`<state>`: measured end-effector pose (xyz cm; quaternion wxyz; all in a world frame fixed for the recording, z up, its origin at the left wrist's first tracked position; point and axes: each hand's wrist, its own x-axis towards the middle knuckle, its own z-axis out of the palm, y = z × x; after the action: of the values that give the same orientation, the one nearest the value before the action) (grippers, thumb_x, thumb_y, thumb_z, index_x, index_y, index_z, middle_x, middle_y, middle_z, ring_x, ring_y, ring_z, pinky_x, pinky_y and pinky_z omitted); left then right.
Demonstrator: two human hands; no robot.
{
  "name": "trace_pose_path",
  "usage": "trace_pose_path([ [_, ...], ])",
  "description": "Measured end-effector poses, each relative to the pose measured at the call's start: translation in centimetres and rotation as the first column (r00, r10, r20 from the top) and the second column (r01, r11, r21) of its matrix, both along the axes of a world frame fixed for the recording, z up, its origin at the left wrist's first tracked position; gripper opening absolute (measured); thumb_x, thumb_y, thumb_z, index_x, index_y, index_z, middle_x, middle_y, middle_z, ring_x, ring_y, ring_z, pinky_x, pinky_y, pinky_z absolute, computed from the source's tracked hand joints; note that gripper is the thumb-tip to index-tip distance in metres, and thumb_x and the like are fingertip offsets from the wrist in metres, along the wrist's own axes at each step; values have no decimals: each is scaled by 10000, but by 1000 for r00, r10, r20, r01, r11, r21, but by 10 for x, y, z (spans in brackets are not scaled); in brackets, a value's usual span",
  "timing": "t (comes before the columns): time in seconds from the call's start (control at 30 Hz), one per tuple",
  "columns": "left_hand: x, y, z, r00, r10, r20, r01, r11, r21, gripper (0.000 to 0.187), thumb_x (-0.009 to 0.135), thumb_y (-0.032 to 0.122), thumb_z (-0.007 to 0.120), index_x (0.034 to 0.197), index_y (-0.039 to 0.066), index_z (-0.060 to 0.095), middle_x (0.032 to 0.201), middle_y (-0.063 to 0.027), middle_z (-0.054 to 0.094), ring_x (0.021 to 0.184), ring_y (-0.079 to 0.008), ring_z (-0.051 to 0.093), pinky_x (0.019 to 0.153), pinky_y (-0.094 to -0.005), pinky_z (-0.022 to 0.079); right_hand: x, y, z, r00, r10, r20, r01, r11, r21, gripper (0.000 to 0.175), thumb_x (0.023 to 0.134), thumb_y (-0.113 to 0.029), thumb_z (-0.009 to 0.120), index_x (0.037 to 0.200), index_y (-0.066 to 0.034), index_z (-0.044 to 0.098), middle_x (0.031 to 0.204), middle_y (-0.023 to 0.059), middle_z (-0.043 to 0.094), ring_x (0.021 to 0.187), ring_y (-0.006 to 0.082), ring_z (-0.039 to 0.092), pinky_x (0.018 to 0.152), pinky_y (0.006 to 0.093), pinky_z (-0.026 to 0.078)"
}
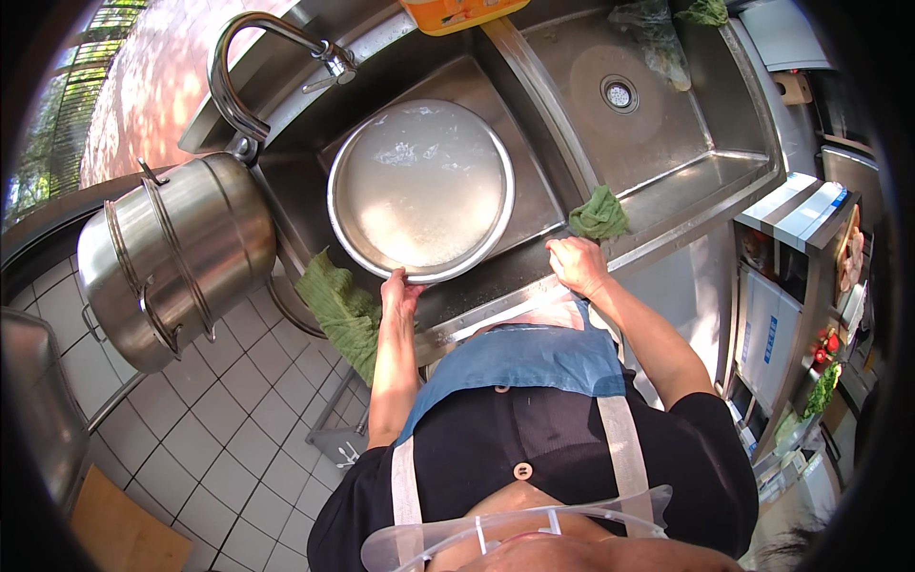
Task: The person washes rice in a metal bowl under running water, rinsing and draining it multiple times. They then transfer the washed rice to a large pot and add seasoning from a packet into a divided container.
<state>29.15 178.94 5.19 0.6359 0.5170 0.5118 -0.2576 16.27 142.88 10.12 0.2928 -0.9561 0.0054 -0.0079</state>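
A wide round metal basin [431,187] holds cloudy water with pale grains under it and stands in the left bowl of a steel double sink [550,107]. My left hand [402,292] grips the basin's near rim, thumb on top. Closed above the sink's front edge is my right hand [577,264]; whether anything is inside it cannot be told. Just beyond it a crumpled green cloth [600,214] lies at the end of the divider. Another green cloth [339,307] drapes over the front edge, left of my left forearm.
A chrome faucet [239,71] arches at the back left. Large steel pots [179,250] stand left of the sink. An orange container [457,13] sits behind. A plastic bag [661,53] lies in the right bowl, by the drain [619,94]. Shelving [775,314] stands at right.
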Motion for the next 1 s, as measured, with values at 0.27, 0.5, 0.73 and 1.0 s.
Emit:
trace_pose_path([
  [0.27,11,4,13,1000,5,17,-5,1000,-4,214,981,132,492,1054,-68,512,976,-155,570,872,-322,630,723,-522,572,0,0,-3,1000,3,3,-2,1000,-30,112,814,-162,643,902,-95,660,779,62,674,737,247,656,685,380,542],
  [0.5,9,-2,16,998,54,39,-54,999,-8,220,967,155,523,1057,-45,536,918,-134,585,717,-273,606,553,-425,530,-1,0,-4,1000,7,-2,-7,999,-49,105,803,-161,653,886,-96,651,765,64,665,732,251,656,664,381,539],
  [0.73,8,3,15,996,-69,64,70,998,-3,338,932,191,528,1111,-96,538,981,-226,645,479,-276,587,422,-371,530,0,-1,1,1000,6,0,-6,1000,-15,94,797,-169,651,864,-103,647,724,82,658,690,264,659,630,395,534],
  [1.0,10,8,5,996,-82,-22,83,997,7,326,912,225,583,991,-87,528,829,-168,594,567,-275,603,513,-436,580,-4,1,-3,999,-15,35,17,997,-79,76,801,-186,642,818,-112,639,678,96,652,647,277,662,601,406,533],
])
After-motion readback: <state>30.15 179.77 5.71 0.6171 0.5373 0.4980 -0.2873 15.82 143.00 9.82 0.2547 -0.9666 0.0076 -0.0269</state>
